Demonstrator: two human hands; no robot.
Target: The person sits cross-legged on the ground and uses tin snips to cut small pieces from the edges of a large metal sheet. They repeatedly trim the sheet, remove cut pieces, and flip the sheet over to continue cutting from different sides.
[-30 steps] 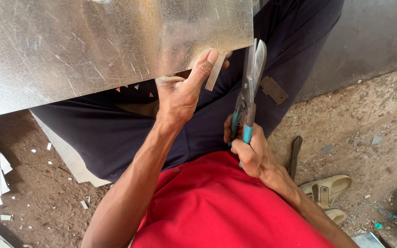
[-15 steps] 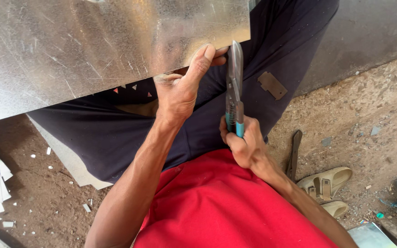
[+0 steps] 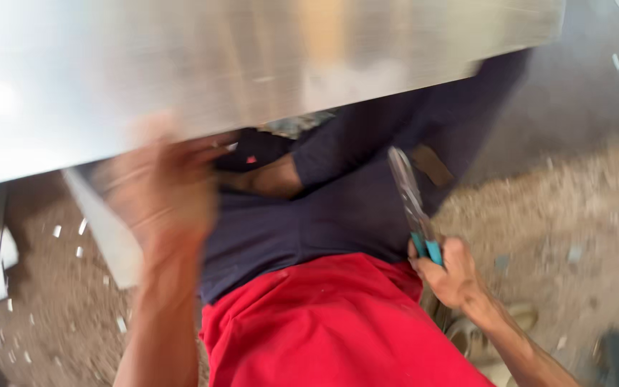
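Between the hands, snips [image 3: 411, 204] rise from the right hand [image 3: 447, 271].

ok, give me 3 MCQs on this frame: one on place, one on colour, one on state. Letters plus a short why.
1. Where are the snips?
A. in the right hand
B. on the ground
C. in the left hand

2. What colour are the snips' grips?
A. red
B. teal
C. yellow

3. What is the left hand doing?
A. hanging free
B. resting on the ground
C. up at the lower edge of the metal sheet

Answers:
1 A: the right hand's fingers wrap the handles, blades clear of the sheet.
2 B: teal shows above the fist.
3 C: the blurred hand is at the sheet's edge.
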